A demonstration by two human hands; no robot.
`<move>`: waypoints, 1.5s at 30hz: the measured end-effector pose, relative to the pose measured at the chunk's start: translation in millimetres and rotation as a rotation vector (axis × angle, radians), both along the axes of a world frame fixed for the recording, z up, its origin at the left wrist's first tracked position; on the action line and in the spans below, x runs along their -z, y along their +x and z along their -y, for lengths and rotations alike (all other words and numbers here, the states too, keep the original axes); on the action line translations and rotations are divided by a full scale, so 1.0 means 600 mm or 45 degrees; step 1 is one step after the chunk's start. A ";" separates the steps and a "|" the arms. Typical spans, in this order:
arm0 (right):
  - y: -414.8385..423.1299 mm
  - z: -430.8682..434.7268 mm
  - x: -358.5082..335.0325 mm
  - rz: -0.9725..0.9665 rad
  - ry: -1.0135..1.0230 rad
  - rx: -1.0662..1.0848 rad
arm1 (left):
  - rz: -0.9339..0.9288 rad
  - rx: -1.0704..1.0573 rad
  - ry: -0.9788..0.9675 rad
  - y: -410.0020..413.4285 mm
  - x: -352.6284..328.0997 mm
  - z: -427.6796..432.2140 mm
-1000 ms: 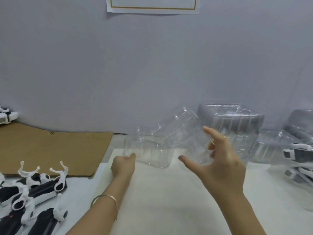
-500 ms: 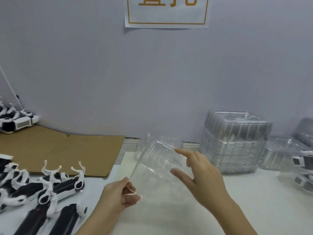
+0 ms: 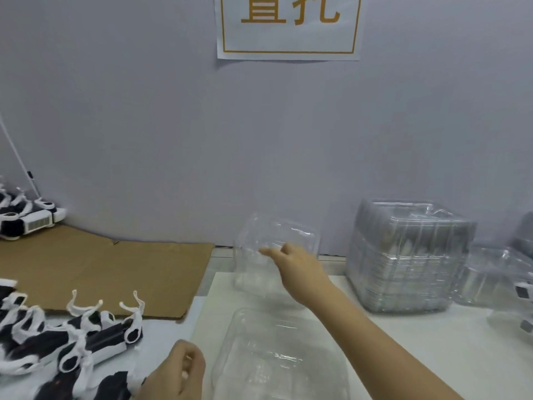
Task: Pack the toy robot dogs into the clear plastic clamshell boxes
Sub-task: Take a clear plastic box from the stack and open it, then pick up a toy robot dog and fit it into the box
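A clear clamshell box lies open on the white table in front of me. Its tray (image 3: pixel 277 359) rests flat near me and its lid (image 3: pixel 277 241) stands upright behind it. My right hand (image 3: pixel 297 269) reaches forward, its extended fingers against the lid's inner face. At the bottom my left hand (image 3: pixel 176 373) has curled fingers close to the tray's left rim; whether it grips the rim is unclear. Several black-and-white toy robot dogs (image 3: pixel 86 342) lie in a heap at lower left, just beside that hand.
A tall stack of empty clear clamshells (image 3: pixel 409 255) stands at the right, with boxes holding dogs (image 3: pixel 501 278) beyond it at the edge. Brown cardboard (image 3: pixel 101 269) covers the left table, more dogs (image 3: pixel 26 217) at its far corner. A grey wall closes the back.
The clamshell was swung open: its tray came down flat near me and the lid went upright. My right hand followed the lid forward; my left hand dropped toward the tray's left rim.
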State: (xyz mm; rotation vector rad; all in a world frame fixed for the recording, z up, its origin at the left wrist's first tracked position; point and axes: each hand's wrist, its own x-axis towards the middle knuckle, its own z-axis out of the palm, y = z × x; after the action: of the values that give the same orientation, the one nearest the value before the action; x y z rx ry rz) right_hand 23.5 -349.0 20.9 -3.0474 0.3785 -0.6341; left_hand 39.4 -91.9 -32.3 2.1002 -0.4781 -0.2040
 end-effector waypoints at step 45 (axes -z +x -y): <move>-0.150 -0.120 -0.064 0.486 2.259 -0.300 | 0.322 0.222 -1.068 0.012 -0.180 0.074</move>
State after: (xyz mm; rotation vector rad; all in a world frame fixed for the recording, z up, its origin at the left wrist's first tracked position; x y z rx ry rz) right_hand -66.3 -277.0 59.1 -1.2257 0.2787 -0.4112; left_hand 46.8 -136.6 75.5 1.2635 -0.7442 0.1522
